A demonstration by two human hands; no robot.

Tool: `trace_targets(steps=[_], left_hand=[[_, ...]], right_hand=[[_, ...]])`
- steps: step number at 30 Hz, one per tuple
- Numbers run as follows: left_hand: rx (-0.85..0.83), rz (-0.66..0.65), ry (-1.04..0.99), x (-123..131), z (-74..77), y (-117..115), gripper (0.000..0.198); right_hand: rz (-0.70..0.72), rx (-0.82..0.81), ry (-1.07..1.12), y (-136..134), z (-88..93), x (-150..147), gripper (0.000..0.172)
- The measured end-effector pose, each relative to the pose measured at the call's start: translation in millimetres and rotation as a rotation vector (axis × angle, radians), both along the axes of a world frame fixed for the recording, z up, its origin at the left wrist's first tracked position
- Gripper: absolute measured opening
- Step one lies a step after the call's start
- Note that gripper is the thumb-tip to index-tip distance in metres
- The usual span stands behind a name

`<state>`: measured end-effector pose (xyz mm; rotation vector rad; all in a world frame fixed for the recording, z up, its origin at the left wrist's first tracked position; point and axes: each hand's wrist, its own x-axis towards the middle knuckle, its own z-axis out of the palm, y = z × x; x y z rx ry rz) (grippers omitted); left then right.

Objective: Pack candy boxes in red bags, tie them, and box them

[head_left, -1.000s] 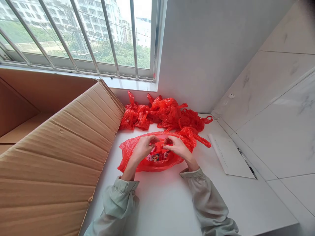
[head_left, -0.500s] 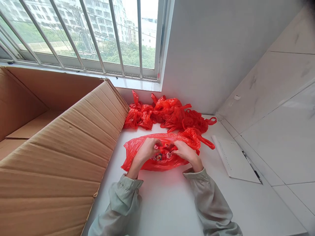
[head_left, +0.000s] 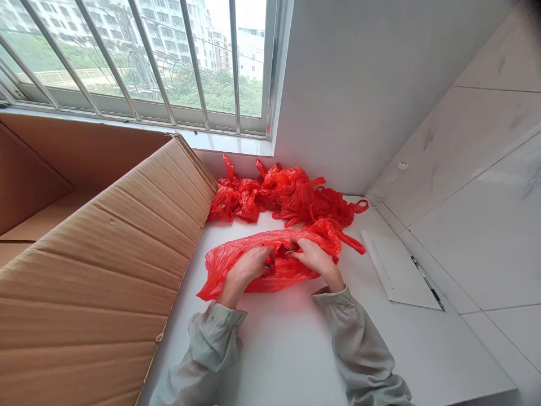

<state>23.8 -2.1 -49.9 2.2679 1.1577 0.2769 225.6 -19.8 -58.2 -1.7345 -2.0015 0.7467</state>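
Note:
A red plastic bag point(head_left: 236, 248) lies spread on the white table with its mouth open between my hands. My left hand point(head_left: 247, 268) reaches into the opening from the left, its fingers curled round a small red packet point(head_left: 270, 262) with a dark spot on it. From the right, my right hand point(head_left: 313, 256) dips into the same opening. Its thumb and fingers pinch a dark red, shiny packet point(head_left: 284, 250), partly hidden by the fingers and the bag. The lower contents of the bag are covered by its thin film.
A large open cardboard box point(head_left: 114, 237) stands at the left. Several knotted red bags point(head_left: 287, 192) are heaped along the wall, one touching the open bag. At the right lie a white notepad point(head_left: 393, 270) and a pen point(head_left: 428, 283). Above is a barred window point(head_left: 169, 67).
Both hands stay in the bag, fingers shifting on the small packets. The round white label and printed figure seen before are out of sight. The view has shifted slightly.

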Motion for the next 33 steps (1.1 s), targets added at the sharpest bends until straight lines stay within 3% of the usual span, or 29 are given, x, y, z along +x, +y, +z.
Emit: trace_targets(steps=[5, 14, 20, 26, 33], left_hand=[[-0.041, 0.138, -0.127, -2.8, 11.1, 5.1, 0.025], [-0.369, 0.079, -0.419, -2.4, 12.0, 8.4, 0.017], [-0.596, -0.007, -0.562, -9.3, 20.0, 9.7, 0.027], [-0.499, 0.103, -0.529, -7.4, 18.5, 9.7, 0.031], [-0.401, 0.062, -0.508, -1.2, 12.3, 9.9, 0.023]], right_hand=[[0.079, -0.046, 0.31, 1.6, 5.3, -2.3, 0.009], [0.128, -0.143, 0.56, 2.1, 8.4, -4.8, 0.009], [0.181, -0.267, 0.747, -0.3, 16.2, -0.9, 0.016], [0.061, -0.151, 0.652, 0.4, 22.4, -8.9, 0.013], [0.031, -0.064, 0.427, -1.1, 24.6, -9.8, 0.015]])
